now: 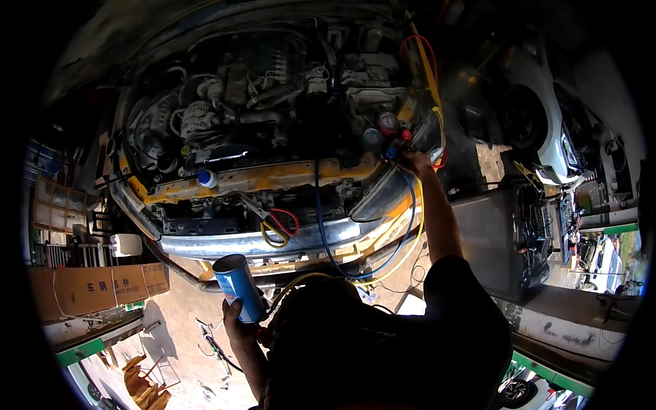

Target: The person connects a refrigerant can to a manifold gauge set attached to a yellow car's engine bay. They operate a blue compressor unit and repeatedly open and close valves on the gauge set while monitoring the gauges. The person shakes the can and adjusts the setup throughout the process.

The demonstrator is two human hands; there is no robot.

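Observation:
My left hand (239,326) is wrapped round a blue can (240,285), held tilted in front of the car's bumper with one round grey end facing up. A yellow hose (301,277) leads toward the can's lower end; the joint itself is hard to see. My right arm reaches out to a manifold gauge set (388,124) at the right front corner of the engine bay. There my right hand (418,162) has its fingers closed at the manifold's lower side, beside its blue knob (391,152). A blue hose (319,219) loops down from the set over the bumper.
The open engine bay (232,89) spreads ahead. On its front crossmember (287,176) stands a white bottle with a blue cap (207,179). Pliers with red and yellow handles (277,227) rest by the bumper (205,240). A cardboard box (109,287) lies left; a dark cabinet (482,232) stands right.

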